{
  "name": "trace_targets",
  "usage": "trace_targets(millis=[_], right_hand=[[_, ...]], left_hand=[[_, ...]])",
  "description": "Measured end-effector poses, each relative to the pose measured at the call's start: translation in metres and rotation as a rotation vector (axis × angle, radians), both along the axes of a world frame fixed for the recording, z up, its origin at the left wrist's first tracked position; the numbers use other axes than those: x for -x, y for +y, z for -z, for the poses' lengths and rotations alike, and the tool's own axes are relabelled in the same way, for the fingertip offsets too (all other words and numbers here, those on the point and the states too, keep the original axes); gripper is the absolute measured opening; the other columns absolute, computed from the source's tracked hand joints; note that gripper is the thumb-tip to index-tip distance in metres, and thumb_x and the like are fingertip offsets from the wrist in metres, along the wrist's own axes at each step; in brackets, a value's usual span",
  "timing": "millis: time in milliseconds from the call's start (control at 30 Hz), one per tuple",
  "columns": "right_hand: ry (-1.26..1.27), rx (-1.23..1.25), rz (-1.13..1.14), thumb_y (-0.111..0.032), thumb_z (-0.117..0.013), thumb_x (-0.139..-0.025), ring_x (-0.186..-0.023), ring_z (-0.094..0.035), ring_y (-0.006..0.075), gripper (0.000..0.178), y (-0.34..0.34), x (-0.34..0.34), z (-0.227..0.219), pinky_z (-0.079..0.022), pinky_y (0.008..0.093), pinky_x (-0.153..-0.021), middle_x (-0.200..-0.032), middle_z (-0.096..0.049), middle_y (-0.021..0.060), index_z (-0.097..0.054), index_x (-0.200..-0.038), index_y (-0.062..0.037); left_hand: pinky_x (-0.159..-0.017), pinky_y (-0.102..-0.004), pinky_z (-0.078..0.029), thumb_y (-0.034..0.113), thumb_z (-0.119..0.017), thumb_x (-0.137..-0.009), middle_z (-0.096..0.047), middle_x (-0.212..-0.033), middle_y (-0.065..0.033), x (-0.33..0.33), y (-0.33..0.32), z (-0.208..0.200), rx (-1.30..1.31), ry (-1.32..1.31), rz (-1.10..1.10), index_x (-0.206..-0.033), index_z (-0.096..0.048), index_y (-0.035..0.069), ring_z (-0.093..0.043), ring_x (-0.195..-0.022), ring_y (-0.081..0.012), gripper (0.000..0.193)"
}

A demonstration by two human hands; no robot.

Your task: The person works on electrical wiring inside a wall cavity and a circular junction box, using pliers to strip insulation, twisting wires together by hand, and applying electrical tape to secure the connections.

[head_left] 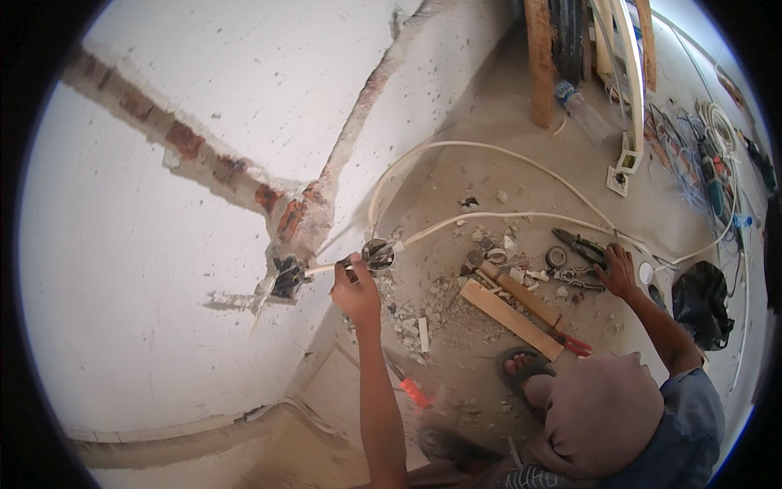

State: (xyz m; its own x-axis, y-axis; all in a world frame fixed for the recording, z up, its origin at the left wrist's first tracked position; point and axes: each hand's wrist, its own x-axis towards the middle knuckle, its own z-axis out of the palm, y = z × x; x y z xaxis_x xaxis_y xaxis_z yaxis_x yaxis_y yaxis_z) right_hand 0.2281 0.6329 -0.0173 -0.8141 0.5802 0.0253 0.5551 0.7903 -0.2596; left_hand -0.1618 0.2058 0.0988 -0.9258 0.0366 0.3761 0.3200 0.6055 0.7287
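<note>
My left hand [356, 295] is closed on a short white conduit [322, 270] by the wall. Beside its fingertips is a round junction box [378, 254] with dark wires inside. The conduit's other end meets a dark recessed box [287, 279] in the chiselled wall. Out to the right, my right hand [619, 270] has its fingers on the handles of dark-green-and-black pliers [580, 243] lying on the floor. Another metal hand tool [577, 277] and a roll of tape [555, 257] lie close by. Two long white conduits [497, 216] arc from the round box towards the right.
A wooden board [509, 319], plaster rubble [411, 326] and a red-handled tool [415, 394] are on the dusty floor. A black bag [702, 306], a plastic bottle [588, 114] and a green power tool [715, 191] are at the right. Wooden posts [539, 61] stand at the back.
</note>
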Motion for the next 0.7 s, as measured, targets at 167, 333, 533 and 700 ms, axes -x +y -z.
trace_targets(millis=[167, 333, 533, 700], right_hand=[[0.019, 0.042, 0.067, -0.037, -0.076, -0.081, -0.130, -0.045, 0.0443, 0.060, 0.012, -0.018, 0.034, -0.032, 0.0532, -0.113, -0.139, -0.049, 0.0256, -0.056, -0.125, -0.0015], [0.050, 0.062, 0.002, -0.042, -0.069, -0.087, -0.127, -0.045, 0.0440, 0.058, 0.019, -0.017, 0.053, -0.034, 0.0544, -0.110, -0.136, -0.048, 0.0268, -0.055, -0.127, -0.0028], [0.217, 0.000, 0.126, -0.031, -0.065, -0.090, -0.121, -0.047, 0.0371, 0.041, -0.009, -0.006, 0.036, -0.037, 0.0499, -0.103, -0.125, -0.051, 0.0190, -0.054, -0.117, -0.0029], [0.260, -0.032, 0.194, -0.031, -0.065, -0.090, -0.121, -0.047, 0.0361, 0.042, -0.019, 0.000, 0.046, -0.036, 0.0497, -0.103, -0.124, -0.051, 0.0167, -0.054, -0.119, -0.0033]], left_hand=[[-0.057, -0.0361, -0.053, 0.035, -0.059, -0.102, -0.069, -0.075, -0.0138, 0.014, 0.006, 0.020, -0.116, -0.078, 0.087, -0.101, -0.066, -0.006, -0.069, -0.067, -0.0217, 0.042], [-0.076, -0.0384, -0.053, 0.029, -0.062, -0.101, -0.065, -0.104, -0.0164, -0.022, 0.007, 0.007, -0.098, -0.315, -0.097, -0.131, -0.054, -0.005, -0.063, -0.086, -0.0235, 0.046], [-0.075, -0.0351, -0.047, 0.033, -0.061, -0.100, -0.058, -0.082, -0.0107, -0.057, 0.007, 0.005, -0.372, 0.054, 0.163, -0.092, -0.059, 0.000, -0.054, -0.077, -0.0223, 0.035], [-0.067, -0.0332, -0.044, 0.043, -0.051, -0.103, -0.056, -0.074, -0.0082, -0.092, 0.064, -0.110, -0.590, -0.104, 0.583, -0.084, -0.058, 0.003, -0.050, -0.068, -0.0186, 0.045]])
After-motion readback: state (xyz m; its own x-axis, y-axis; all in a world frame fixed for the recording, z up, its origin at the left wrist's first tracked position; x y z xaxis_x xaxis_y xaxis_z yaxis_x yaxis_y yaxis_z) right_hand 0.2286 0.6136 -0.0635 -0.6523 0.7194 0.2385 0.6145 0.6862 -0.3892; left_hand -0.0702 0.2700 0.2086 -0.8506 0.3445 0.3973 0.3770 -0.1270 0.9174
